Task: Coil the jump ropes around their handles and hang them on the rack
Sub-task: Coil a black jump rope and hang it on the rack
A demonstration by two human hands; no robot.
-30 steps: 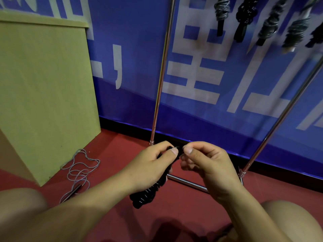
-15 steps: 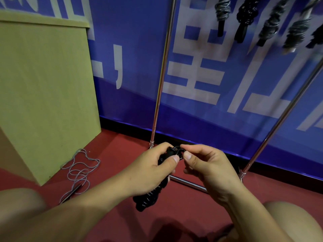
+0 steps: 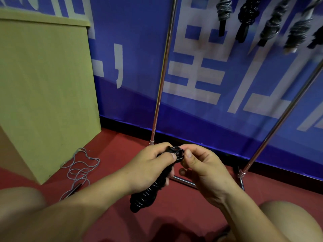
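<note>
Hands meet low in the middle of the view, above a red floor (image 3: 174, 215). The left hand (image 3: 148, 170) grips a black rope (image 3: 145, 198) that is coiled tightly round its handles into a thick bundle; the fingers curl round the upper part and the thumb presses near the top, while the lower end of the bundle juts out down and to the left below the palm, tilted. The right hand (image 3: 201, 166) pinches a small loop (image 3: 179, 153) of the same cord at the top of the bundle, thumb and forefinger closed on it, the other fingers curled beneath. The two thumbs lie just beside each other, with the loop between them.

Behind the hands stands the rack (image 3: 161, 84), its chrome upright rising from the floor, a second slanted pole at the right and a low crossbar passing just behind the right hand. Several coiled ropes (image 3: 248, 16), grey and black, hang at the top right of the view, blurred. A loose grey rope (image 3: 79, 170) lies in open loops on the floor at the left, well apart from the hands, beside a yellow-green box (image 3: 43, 93). A blue banner (image 3: 209, 75) with large white characters covers the wall behind. Bare knees show at both lower corners.
</note>
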